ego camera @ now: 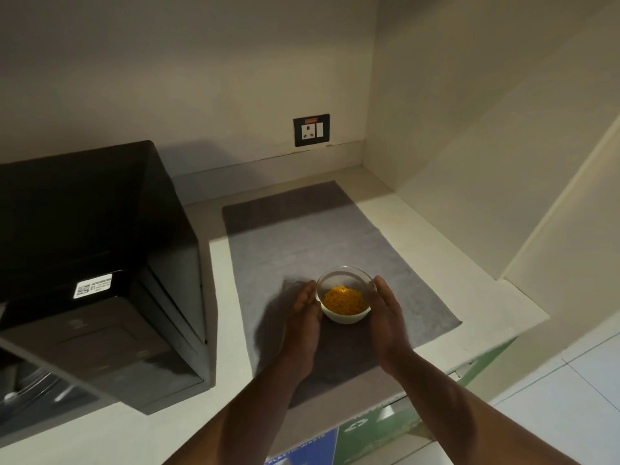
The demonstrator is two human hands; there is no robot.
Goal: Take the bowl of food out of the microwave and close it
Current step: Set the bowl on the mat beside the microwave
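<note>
Clear glass bowl point(344, 297), matt grey mat point(302, 236), perhaps felt; glossy black microwave point(100, 229).

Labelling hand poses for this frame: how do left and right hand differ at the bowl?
The left hand meets the bowl with its fingers curled at the rim's left side; the right hand lies flatter, fingers straight along the right side. The left hand casts a dark shadow on the grey mat; the right hand's side is lit. Both flank the bowl, which sits on the mat; whether either grip is closed is unclear.
</note>
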